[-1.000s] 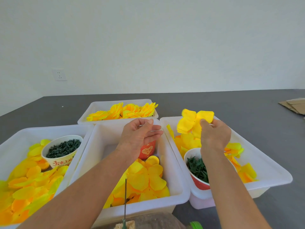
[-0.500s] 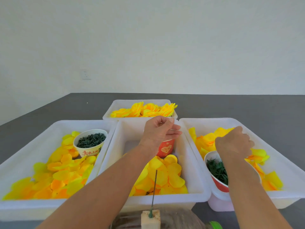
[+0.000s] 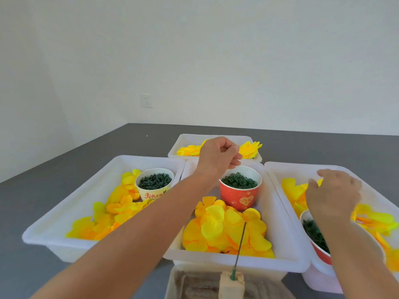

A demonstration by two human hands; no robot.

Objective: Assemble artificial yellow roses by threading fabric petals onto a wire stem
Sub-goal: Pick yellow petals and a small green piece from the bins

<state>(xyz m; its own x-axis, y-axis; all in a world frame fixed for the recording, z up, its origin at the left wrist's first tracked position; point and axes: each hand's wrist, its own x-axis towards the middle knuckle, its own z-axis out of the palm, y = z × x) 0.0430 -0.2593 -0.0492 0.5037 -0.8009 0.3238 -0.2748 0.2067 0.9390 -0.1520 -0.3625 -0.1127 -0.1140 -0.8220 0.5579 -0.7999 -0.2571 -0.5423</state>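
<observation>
Wire stem (image 3: 240, 244) is seen upright in a small block (image 3: 232, 281) at the near edge, centre. The stem is bare: no petal is threaded on it, so this rose is judged barely begun.

Finished roses (image 3: 250, 149) are laid in the far tray (image 3: 216, 138), which suggests earlier blooms are done; their count cannot be told, as the left hand hides part of the tray.

Loose fabric petals (image 3: 224, 229) are heaped in the centre tray (image 3: 287, 240), just beyond the stem. More petals are spread in the left tray (image 3: 71, 212) and the right tray (image 3: 291, 167).

Left hand (image 3: 218, 156) is held above the red cup (image 3: 239, 197) of green rings in the centre tray, fingers curled with thumb to fingertips as in a pinch. Whether anything is pinched cannot be told; any piece would be too small to see.

Right hand (image 3: 332, 195) is lowered over the petals in the right tray, fingers spread and relaxed. Nothing is seen gripped; its underside is hidden.

Cream cup (image 3: 154, 184) of dark green bits sits in the left tray, and another red cup (image 3: 315, 236) is part hidden under the right forearm.

Left to do, by judgement: petals to be picked and threaded, green parts fitted, the bloom moved to the far tray.
</observation>
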